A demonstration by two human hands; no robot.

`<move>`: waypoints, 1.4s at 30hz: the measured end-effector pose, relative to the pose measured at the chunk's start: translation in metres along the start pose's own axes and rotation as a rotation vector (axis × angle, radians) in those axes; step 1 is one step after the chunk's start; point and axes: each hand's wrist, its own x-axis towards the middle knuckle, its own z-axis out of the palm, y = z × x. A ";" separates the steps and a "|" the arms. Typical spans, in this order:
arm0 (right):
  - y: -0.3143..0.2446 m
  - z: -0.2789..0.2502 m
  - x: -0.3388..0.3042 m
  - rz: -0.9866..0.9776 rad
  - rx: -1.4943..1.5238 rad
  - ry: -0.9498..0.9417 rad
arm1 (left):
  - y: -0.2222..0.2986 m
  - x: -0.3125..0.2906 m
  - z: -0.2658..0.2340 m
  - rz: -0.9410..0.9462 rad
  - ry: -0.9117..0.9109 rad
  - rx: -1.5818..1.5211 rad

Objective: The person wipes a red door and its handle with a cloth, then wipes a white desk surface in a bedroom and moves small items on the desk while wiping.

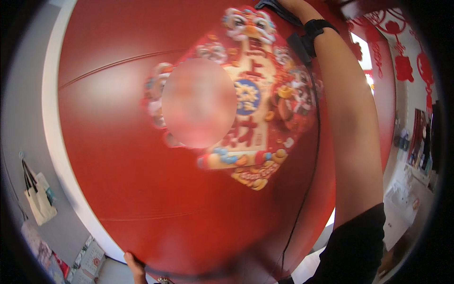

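A large red door (156, 189) fills most of the head view. At its top, my right hand (294, 6), partly cut off by the frame, is closed on a dark grey cloth (280, 10) pressed to the door. A black band with a small dark box (299, 46) is strapped at that wrist, and a thin black cable (309, 180) hangs from it. My left hand (135, 266) is low at the door's lower left edge, closed on that edge; most of its fingers are hidden. Between the hands is a blurred, diamond-shaped red and gold festive decoration (255, 128) stuck to the door.
A white door frame (52, 113) runs down the left. Beyond it, a cream tote bag (40, 203) hangs on a grey wall (23, 118). Red paper ornaments (403, 66) hang at the upper right, above a white washbasin (399, 203).
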 end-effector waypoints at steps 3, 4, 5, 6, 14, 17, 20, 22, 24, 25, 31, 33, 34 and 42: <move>0.103 -0.006 0.003 -0.089 0.026 0.085 | 0.001 -0.004 -0.010 -0.069 0.017 -0.031; 0.127 -0.013 -0.006 -0.068 0.017 0.087 | 0.002 -0.002 -0.022 -0.121 0.049 0.039; 0.149 -0.022 -0.016 -0.223 -0.276 0.049 | 0.002 0.000 -0.028 -0.174 0.080 0.103; 0.173 -0.033 -0.025 -0.385 -0.582 -0.011 | 0.004 0.003 -0.013 -0.240 0.103 0.156; 0.245 -0.068 -0.145 -0.352 -0.264 0.023 | -0.007 0.025 -0.017 -0.083 0.173 -0.216; 0.182 -0.062 -0.284 -0.276 -0.161 0.020 | 0.004 0.039 -0.036 -0.053 0.132 -0.173; 0.149 -0.074 -0.411 -0.288 -0.208 -0.362 | 0.014 0.049 -0.020 -0.127 0.233 -0.145; 0.140 -0.102 -0.487 -0.547 -0.227 -0.902 | 0.006 0.036 0.017 -0.105 0.366 -0.042; 0.157 -0.105 -0.568 -0.974 -0.189 -1.014 | -0.007 0.041 0.007 -0.127 0.307 -0.083; 0.158 -0.100 -0.595 -1.210 -0.187 -0.993 | -0.011 0.044 -0.006 -0.135 0.256 -0.112; 0.147 -0.087 -0.526 -1.322 -0.123 -0.687 | -0.009 0.045 -0.025 -0.011 0.258 -0.038; 0.154 -0.086 -0.480 -1.264 -0.176 -0.670 | -0.001 0.040 -0.031 -0.013 0.277 0.007; 0.161 -0.087 -0.458 -1.203 -0.186 -0.673 | 0.001 0.038 -0.030 -0.009 0.294 0.007; 0.210 -0.088 -0.320 -0.445 -0.119 -0.126 | 0.003 0.015 -0.003 0.008 0.300 0.055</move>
